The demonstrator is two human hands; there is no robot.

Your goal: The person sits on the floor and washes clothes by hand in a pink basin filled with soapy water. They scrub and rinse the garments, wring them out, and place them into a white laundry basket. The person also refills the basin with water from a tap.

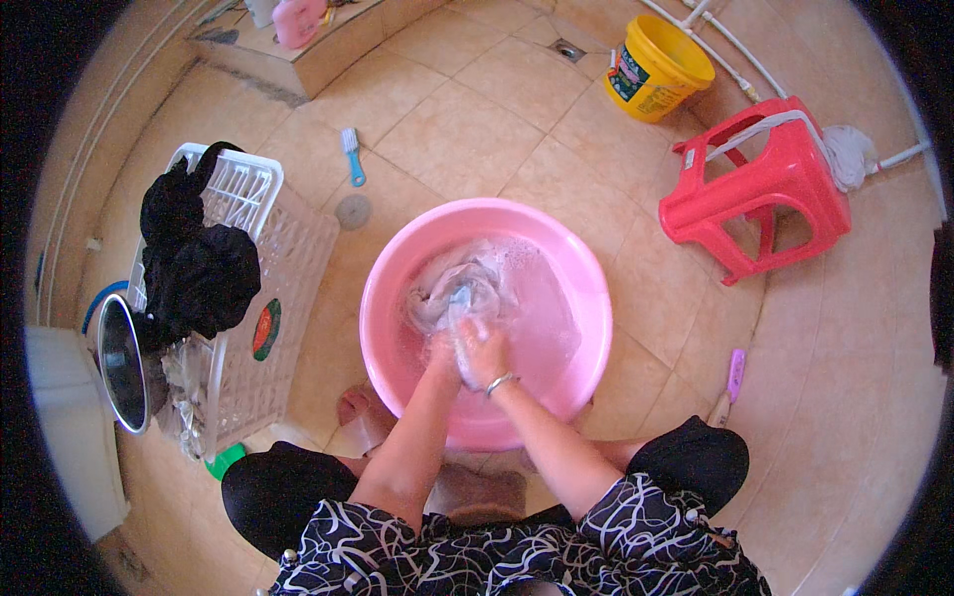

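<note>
A pink plastic basin (586, 288) stands on the floor in front of me, with cloudy, sudsy water inside. Pale grey-white wet cloth (447, 288) lies bunched in its left half, with a light bluish patch near my fingertips. My right hand (484, 355), a silver bangle on its wrist, is closed on a sudsy fold of this cloth. Against it, on the left, my left hand (443, 350) grips the same cloth low in the basin. Its fingers are partly hidden by suds and fabric.
At left, a white plastic crate (308, 248) carries black clothing (204, 268), beside a metal bowl (124, 363). A blue brush (352, 157) lies beyond the basin, near a round drain cover (353, 211). A red stool (760, 194) and yellow bucket (659, 68) stand at right.
</note>
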